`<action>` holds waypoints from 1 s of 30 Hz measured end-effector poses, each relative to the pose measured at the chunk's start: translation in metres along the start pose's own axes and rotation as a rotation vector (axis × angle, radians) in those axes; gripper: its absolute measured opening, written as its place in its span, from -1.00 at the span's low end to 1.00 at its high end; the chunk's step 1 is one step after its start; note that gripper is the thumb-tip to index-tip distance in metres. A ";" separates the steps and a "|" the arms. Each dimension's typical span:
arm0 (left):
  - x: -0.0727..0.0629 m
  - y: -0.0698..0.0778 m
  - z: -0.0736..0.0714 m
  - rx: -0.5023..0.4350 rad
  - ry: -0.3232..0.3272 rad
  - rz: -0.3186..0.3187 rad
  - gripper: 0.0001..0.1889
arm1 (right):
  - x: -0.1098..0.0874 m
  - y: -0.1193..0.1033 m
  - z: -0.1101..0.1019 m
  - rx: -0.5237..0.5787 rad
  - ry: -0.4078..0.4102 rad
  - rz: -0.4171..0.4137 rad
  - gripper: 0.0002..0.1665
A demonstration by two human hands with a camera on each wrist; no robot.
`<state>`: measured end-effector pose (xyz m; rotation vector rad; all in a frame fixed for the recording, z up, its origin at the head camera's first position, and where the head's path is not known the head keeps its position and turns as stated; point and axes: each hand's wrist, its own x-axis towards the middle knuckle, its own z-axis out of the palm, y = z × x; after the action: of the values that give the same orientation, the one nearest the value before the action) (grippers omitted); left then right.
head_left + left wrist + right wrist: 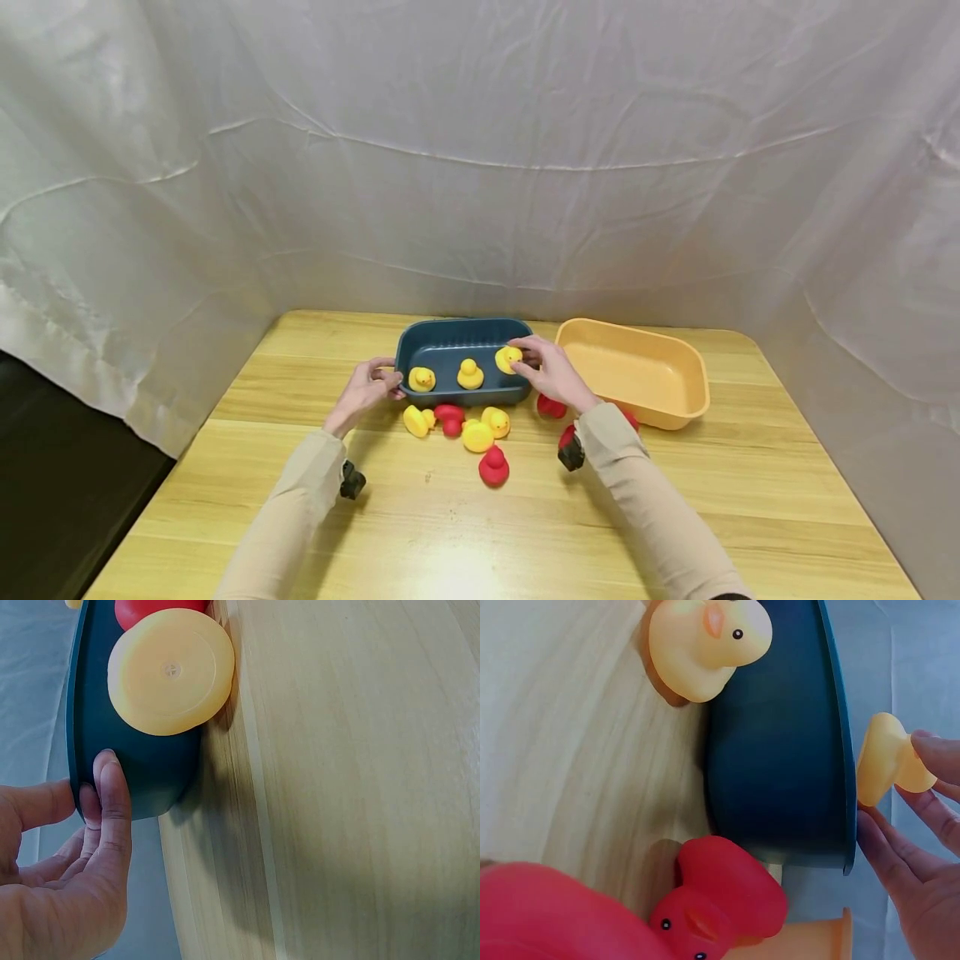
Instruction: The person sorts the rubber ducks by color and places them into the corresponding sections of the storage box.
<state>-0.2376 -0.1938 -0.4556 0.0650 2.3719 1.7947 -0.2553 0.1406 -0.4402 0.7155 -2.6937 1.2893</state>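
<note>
The yellow duck (505, 359) is at the right end of the navy bin (480, 399), pinched by the right hand (555, 372), thumb and fingers only about duck-width apart. Right wrist cam shows it past the rim. Left hand (364, 388) is nearly closed, pinching the bin's left edge; its cam gets a tipped duck's (171, 671) round base face-on. Only the head view shows two ducks (470, 375) sitting inside, plus most of the orange bin (686, 408).
</note>
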 end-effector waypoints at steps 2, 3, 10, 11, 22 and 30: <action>0.000 0.000 0.000 0.003 0.000 0.000 -0.49 | 0.002 -0.001 0.000 -0.009 -0.008 0.007 -0.53; 0.000 0.000 0.000 0.005 0.000 0.000 -0.49 | 0.003 -0.001 0.000 -0.012 -0.012 0.013 -0.53; 0.000 0.000 0.000 0.024 0.008 -0.010 -0.49 | 0.010 -0.001 0.001 -0.074 -0.027 0.006 -0.52; 0.000 0.000 0.000 0.018 0.008 -0.012 -0.49 | 0.011 0.000 0.001 -0.077 -0.031 0.009 -0.52; 0.002 -0.001 0.001 0.002 0.006 -0.010 -0.48 | 0.018 0.001 0.002 -0.100 -0.064 0.049 -0.51; 0.002 0.000 0.001 -0.001 0.010 -0.009 -0.49 | 0.016 0.001 0.002 -0.090 -0.057 0.034 -0.50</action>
<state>-0.2393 -0.1923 -0.4562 0.0453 2.3751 1.7962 -0.2701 0.1335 -0.4382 0.7104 -2.8003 1.1638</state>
